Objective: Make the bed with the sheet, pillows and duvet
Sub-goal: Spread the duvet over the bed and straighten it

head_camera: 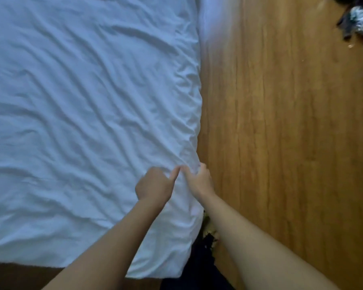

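A white, heavily creased duvet or sheet (76, 105) covers the bed across the left two thirds of the view; I cannot tell which it is. Near the bed's right edge my left hand (155, 185) grips a bunch of the cloth, fingers curled under and thumb stretched toward the other hand. My right hand (199, 181) pinches the same gathered fold at the very edge, thumb and fingers closed on it. The two thumbs nearly touch. No pillows are in view.
Wooden floor (291, 132) fills the right side. A dark pile of things (358, 21) lies at the top right corner. Dark clothing (201, 260) shows between my forearms at the bed's near corner. A strip of white fabric (216, 17) hangs beyond the bed's edge at the top.
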The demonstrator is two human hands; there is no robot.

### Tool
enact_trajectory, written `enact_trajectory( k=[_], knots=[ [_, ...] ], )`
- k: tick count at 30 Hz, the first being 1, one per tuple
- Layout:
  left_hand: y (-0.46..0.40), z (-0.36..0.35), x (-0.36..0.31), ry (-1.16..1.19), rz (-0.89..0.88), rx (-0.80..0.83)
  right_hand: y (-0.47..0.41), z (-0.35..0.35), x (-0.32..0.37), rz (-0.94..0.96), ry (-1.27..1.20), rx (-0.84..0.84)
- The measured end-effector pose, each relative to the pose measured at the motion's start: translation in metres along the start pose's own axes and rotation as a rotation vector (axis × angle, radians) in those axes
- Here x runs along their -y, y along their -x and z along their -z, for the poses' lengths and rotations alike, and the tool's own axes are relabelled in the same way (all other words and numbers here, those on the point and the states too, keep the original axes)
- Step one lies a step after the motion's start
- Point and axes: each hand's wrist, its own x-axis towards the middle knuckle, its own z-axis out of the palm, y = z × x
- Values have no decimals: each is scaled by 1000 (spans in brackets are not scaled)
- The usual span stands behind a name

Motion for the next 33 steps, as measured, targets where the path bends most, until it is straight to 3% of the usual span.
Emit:
enact_trajectory(
  k=[5, 11, 16, 21, 22, 24, 26, 29, 31, 33],
  knots=[
    [-57, 3, -18, -9, 39, 217, -75, 6, 108, 30, 42, 7],
    [-53, -27, -27, 110, 6, 91, -134, 23, 143, 132, 726, 27],
    [-42, -53, -43, 217, 109, 120, -115, 48, 122, 109, 649, 55],
    [-56, -13, -70, 224, 256, 369, -135, 44, 178, -10, 890, 266],
    [-59, -2, -80, 347, 314, 467, -138, 43, 197, -41, 826, 301],
    [-67, 27, -102, 888, 576, 591, -149, 43, 227, -145, 707, 332],
    [-91, 49, -116, 1530, 918, 530, -163, 40, 255, -157, 744, 286],
    [-144, 66, -107, 2223, 1275, 503, -193, 36, 283, -62, 854, 233],
    [-170, 70, -107, 2474, 1393, 373, -209, 35, 295, 21, 869, 276],
    [-188, 63, -124, 2366, 1509, 100, -223, 37, 296, 109, 982, 309]
  ],
)
